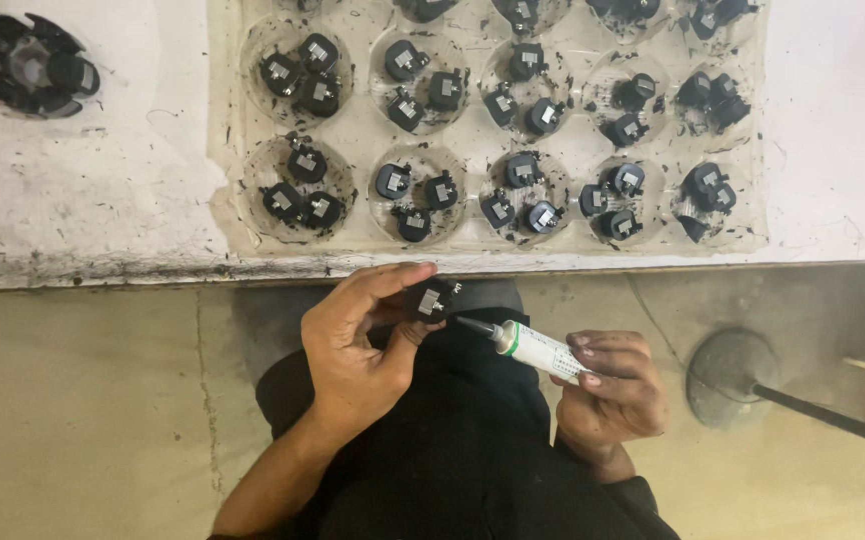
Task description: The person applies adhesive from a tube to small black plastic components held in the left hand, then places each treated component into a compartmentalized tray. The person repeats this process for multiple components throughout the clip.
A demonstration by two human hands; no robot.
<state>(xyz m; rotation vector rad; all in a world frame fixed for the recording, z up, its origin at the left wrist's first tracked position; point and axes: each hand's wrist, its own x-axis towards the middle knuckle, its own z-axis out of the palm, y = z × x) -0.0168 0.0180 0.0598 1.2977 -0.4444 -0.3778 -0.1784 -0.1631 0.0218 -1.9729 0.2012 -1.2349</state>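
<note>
— What lies ahead of you?
— The white bench [93, 200], its edge just above your hands, bears a clear tray [483, 140] of black parts. Open floor [73, 400] lies left.
— And your hands?
— Your left hand [358, 345] pinches a black part [433, 299]; your right hand [613, 390] grips a white, green-banded tube [536, 350], nozzle near the part.
</note>
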